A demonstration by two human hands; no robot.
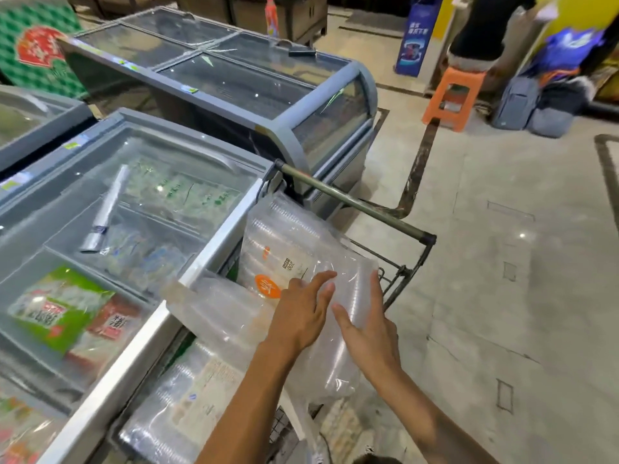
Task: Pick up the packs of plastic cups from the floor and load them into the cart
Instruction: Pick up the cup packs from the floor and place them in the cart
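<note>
Two glass-topped freezers fill the left of a shop floor: a far freezer [234,78] and a near freezer [110,229], its frozen packets showing through the lid. A wire cart [402,272] stands hard against the near freezer's right edge, its handle [351,202] running from the freezer's far right corner out over the tiled floor [502,262]. Packs of clear plastic cups are heaped in the cart; one labelled pack [278,249] leans upright at the handle end, another pack [217,313] rests on the freezer's edge. The top pack [345,329] lies along the cart's right rim. The left hand [301,316] presses it with fingers spread wide; the right hand [368,333] lies flat along its side, fingers straight, seemingly steadying it, though blur hides the thumb. An orange stool [452,95] stands well apart at the back.
</note>
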